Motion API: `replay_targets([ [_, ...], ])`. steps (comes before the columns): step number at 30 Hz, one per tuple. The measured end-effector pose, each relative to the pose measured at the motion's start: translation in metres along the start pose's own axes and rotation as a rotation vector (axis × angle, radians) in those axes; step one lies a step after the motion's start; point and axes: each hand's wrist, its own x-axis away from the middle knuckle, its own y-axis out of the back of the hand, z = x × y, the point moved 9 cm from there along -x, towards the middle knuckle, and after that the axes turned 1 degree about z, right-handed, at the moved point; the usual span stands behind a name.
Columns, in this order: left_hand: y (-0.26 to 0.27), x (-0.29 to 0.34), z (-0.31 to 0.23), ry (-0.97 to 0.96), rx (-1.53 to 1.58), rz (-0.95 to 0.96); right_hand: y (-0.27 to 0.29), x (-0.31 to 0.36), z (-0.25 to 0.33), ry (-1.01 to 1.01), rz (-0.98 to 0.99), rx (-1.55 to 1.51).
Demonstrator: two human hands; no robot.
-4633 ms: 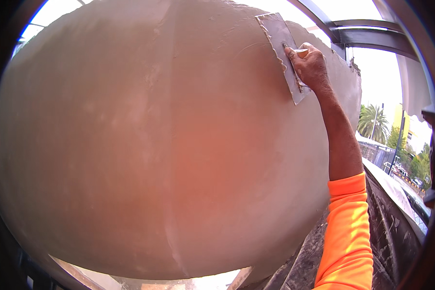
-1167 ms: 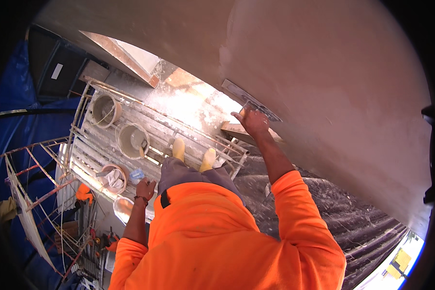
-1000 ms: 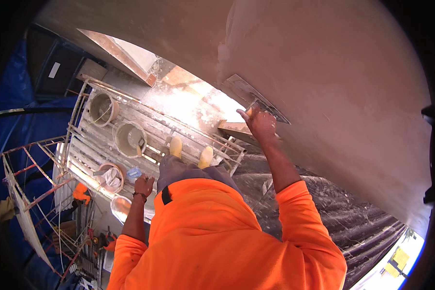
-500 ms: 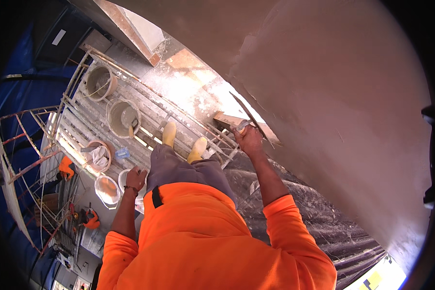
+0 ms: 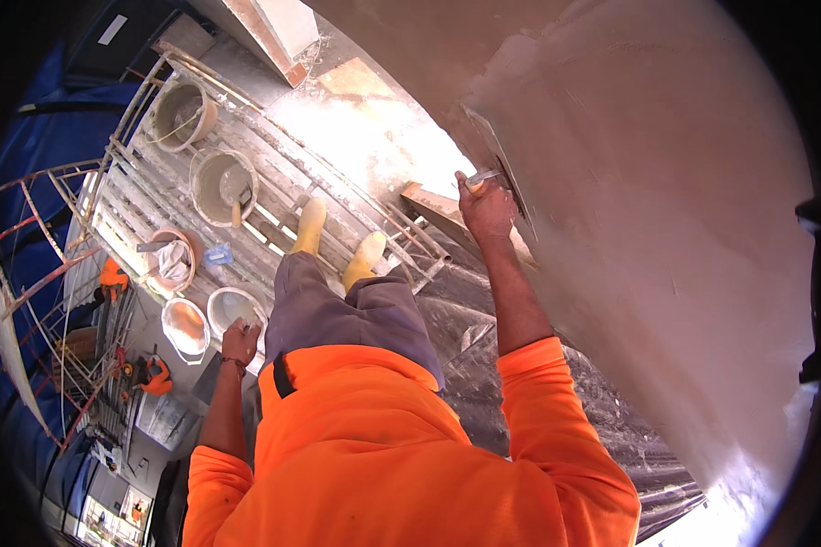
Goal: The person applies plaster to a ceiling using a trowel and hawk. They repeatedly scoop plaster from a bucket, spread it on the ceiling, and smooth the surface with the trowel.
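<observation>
My right hand [image 5: 489,214] is wrapped round the handle of a plastering trowel [image 5: 511,179]. The trowel's long thin blade lies edge-on to me, against or very close to the brownish plastered wall [image 5: 648,173]. Across the wall's wet-looking surface run faint ridges and streaks. My left hand [image 5: 240,341] hangs low on the other side with its fingers curled, and no tool shows in it. Below and beyond that hand stands a pale bucket [image 5: 221,308]; whether they touch I cannot tell.
Yellow boots [image 5: 310,225] stand on a plank scaffold platform [image 5: 278,173] with metal rails [image 5: 324,169]. Buckets sit along it: one with mortar [image 5: 181,117], one holding a tool [image 5: 221,187], one with a cloth [image 5: 169,260]. Another person in orange [image 5: 157,376] is lower left.
My right hand has moved up and right with the trowel, whose blade now lies further onto the wall. My left hand has shifted slightly left, and the whole view has moved a little.
</observation>
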Motion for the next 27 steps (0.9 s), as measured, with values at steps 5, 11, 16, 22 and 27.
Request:
replay_targets([
  [5,0.006,-0.024,-0.056,-0.139,-0.059,-0.048,0.113,0.053,-0.018,0.02,-0.206,-0.18],
  [11,0.004,-0.051,-0.066,-0.126,0.044,-0.032,0.098,0.075,-0.024,0.065,-0.145,0.008],
  [16,-0.005,-0.042,-0.031,-0.1,0.236,-0.034,-0.065,0.017,-0.006,0.066,0.349,0.16],
  [22,-0.025,-0.02,0.036,0.067,0.22,0.004,-0.11,-0.035,0.006,0.062,0.232,0.08],
  [27,-0.039,-0.009,0.047,0.113,0.075,0.029,-0.083,-0.038,0.007,0.05,0.177,0.115],
])
